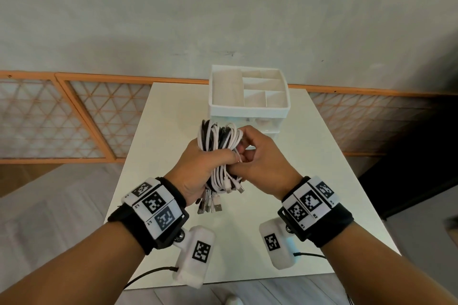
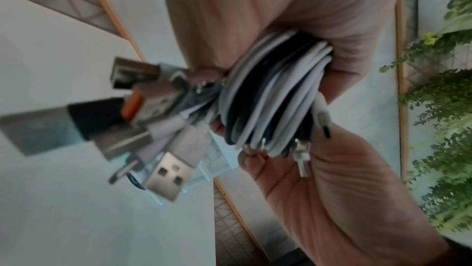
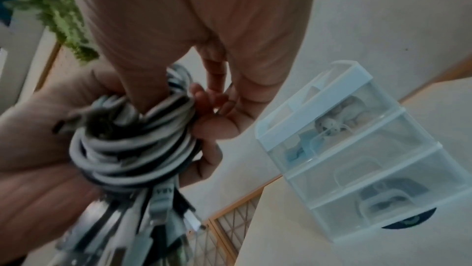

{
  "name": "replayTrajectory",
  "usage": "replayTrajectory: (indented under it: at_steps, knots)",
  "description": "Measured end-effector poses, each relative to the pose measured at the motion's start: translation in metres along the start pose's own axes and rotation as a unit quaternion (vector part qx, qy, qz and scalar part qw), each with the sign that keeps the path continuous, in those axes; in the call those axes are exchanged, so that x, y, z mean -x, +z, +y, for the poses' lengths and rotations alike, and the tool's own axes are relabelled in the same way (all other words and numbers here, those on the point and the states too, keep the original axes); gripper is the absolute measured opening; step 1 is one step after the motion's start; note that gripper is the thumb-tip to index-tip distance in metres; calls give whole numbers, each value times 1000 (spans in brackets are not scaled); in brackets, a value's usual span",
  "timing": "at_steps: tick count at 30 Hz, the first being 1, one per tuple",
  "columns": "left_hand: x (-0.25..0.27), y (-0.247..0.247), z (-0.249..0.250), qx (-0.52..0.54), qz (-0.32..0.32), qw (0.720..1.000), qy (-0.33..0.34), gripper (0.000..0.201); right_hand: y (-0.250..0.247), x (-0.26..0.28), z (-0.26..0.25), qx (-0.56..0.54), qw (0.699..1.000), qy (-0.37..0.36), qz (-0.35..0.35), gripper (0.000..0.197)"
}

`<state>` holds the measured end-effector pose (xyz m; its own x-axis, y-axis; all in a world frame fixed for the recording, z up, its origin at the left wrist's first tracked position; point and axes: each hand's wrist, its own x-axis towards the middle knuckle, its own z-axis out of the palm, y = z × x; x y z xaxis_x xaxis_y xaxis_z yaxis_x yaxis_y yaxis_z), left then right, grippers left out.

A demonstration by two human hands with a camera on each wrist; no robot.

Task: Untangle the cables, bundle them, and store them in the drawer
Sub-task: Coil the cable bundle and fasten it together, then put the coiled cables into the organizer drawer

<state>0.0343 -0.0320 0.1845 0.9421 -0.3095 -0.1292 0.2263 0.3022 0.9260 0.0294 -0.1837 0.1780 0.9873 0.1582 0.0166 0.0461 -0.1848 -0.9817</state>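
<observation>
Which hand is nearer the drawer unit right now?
Right. The right hand is just in front of the drawer unit; the left hand sits further back, gripping the cable bundle.

White and black cables (image 1: 219, 141) coil together, their plugs (image 1: 210, 204) silver, one tipped orange. The drawer unit (image 1: 249, 93) at twelve o'clock is white with clear fronts; the table (image 1: 158, 131) is white; black wristbands (image 1: 158, 208) carry black-and-white square-patterned markers; orange-framed lattice screens (image 1: 74, 116) at ten o'clock.

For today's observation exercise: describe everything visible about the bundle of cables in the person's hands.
The cable bundle is a coil of white and black cords, held roughly upright above the white table. The left hand grips its middle; the right hand pinches it from the other side. USB plugs hang below, metal-tipped.
</observation>
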Motion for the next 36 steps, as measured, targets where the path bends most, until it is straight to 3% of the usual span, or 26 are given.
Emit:
replayTrajectory:
  at_steps: [4, 8, 11, 13, 17, 19, 21, 23, 25, 27, 32, 36]
  knots:
    - [-9, 3, 1, -13, -7, 1000, 10, 28, -2, 2, 5, 4, 1000, -15, 2, 39]
    - [-28, 12, -6, -23, -9, 1000, 8, 27, -25, -8, 7, -133, 989, 17, -61, 87]
    - [-44, 27, -13, -34, -4, 999, 3, 20, -35, -20, 9, -95, 988, 8, -125, 109]
    - [-57, 39, -16, -42, 0, 999, -5, 17, -43, -28, 15, -85, 990, 13, -108, 115]
    - [-83, 57, -24, -106, 1, 994, -21, 22, -67, -43, 33, -12, 999, -4, -42, 87]
    - [-92, 60, -32, -154, 31, 987, -15, 31, -80, -47, 41, 41, 999, 4, -31, 77]
    - [-99, 61, -42, -187, 108, 976, -12, 49, -89, -51, 48, 109, 993, 7, -42, 80]
    - [-103, 64, -52, -215, 170, 962, -17, 54, -92, -55, 57, 171, 983, -3, -59, 96]
    - [-105, 69, -62, -225, 208, 951, -31, 50, -90, -58, 65, 210, 976, 4, -65, 113]
    - [-108, 74, -70, -243, 235, 940, -39, 41, -86, -59, 75, 245, 968, 10, -60, 116]
    - [-116, 78, -84, -325, 294, 898, -44, 18, -74, -58, 95, 331, 943, 6, -23, 78]
    - [-118, 70, -95, -362, 299, 879, -75, 16, -66, -55, 104, 329, 943, 35, -28, 79]
